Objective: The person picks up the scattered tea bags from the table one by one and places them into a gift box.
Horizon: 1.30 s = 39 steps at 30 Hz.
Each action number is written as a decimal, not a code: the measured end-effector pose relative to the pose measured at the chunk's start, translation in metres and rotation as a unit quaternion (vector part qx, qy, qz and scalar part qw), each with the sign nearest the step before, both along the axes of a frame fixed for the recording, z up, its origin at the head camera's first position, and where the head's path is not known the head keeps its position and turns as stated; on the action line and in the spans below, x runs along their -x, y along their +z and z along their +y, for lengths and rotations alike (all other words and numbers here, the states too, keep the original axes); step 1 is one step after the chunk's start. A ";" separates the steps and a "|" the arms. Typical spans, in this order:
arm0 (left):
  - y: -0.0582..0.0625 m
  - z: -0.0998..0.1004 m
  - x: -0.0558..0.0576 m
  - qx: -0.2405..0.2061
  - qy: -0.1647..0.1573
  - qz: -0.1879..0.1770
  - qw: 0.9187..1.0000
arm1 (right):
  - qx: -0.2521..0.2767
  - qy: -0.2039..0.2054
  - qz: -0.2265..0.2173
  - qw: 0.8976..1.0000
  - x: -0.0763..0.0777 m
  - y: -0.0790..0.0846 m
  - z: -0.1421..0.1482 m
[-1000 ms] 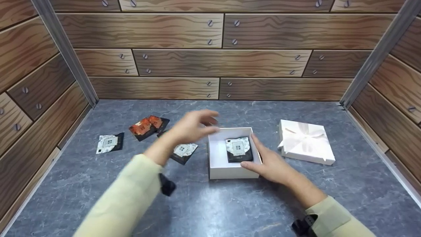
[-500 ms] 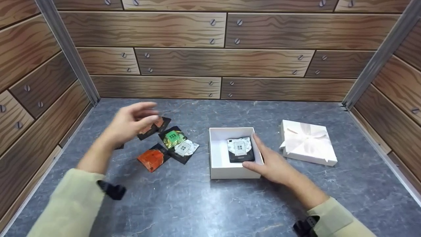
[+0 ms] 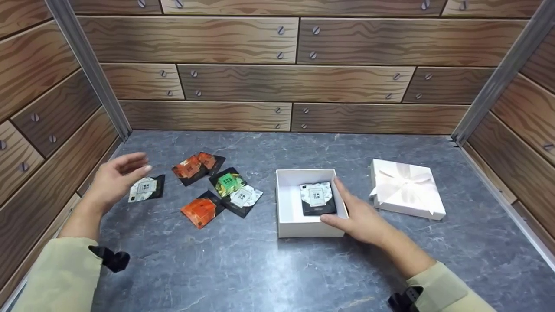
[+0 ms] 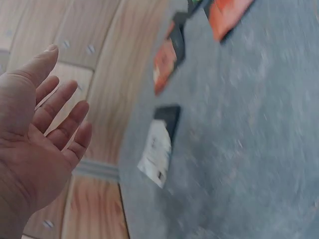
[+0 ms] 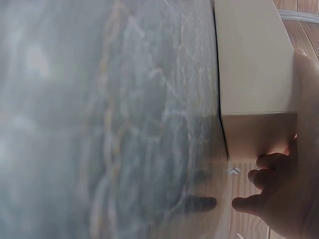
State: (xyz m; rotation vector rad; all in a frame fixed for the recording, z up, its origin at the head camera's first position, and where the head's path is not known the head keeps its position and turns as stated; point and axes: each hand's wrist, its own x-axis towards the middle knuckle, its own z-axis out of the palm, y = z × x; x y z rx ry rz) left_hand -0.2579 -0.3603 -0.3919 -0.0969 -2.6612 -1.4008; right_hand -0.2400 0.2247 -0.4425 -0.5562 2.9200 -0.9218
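My left hand [image 3: 112, 177] hovers at the far left with its fingers loosely extended and nothing in them. Just beside it in the head view lies a white-and-black sachet [image 3: 145, 190] flat on the table; the left wrist view shows that sachet [image 4: 158, 149] apart from the palm. With the thumb over the front rim and fingers along the outer right side, my right hand [image 3: 364, 221] holds the open white box [image 3: 308, 229]. Inside the box, toward its right side, rests another white-and-black sachet [image 3: 318, 197]; whether more lie under it cannot be told.
Left of the box, a green sachet [image 3: 227, 182] overlaps a white one [image 3: 245, 197], with an orange sachet [image 3: 199, 211] beside them. Two more orange sachets [image 3: 190, 168] overlap farther back. The white lid [image 3: 407, 190] with a ribbon bow lies right. Wood-patterned walls [image 3: 234, 82] surround the table.
My left hand has swung from beside the box, over the sachets, to the far left, uncovering the orange and green ones. My right hand and the box have stayed in place.
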 end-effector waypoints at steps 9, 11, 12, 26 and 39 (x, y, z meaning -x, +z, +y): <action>-0.025 -0.020 0.001 0.021 0.032 -0.062 0.997 | -0.008 -0.004 0.000 1.000 0.000 0.001 0.000; -0.031 -0.023 0.002 0.017 0.034 -0.071 0.997 | -0.010 -0.004 0.000 1.000 0.000 0.001 0.000; -0.033 -0.025 0.002 0.015 0.035 -0.075 0.996 | -0.010 -0.003 0.000 1.000 0.000 0.000 0.000; -0.066 -0.033 0.009 -0.004 0.035 -0.117 0.993 | -0.002 -0.001 0.004 1.000 0.000 0.000 -0.001; -0.075 -0.024 0.017 0.089 0.063 -0.095 0.990 | -0.003 0.004 0.013 1.000 0.000 0.000 0.000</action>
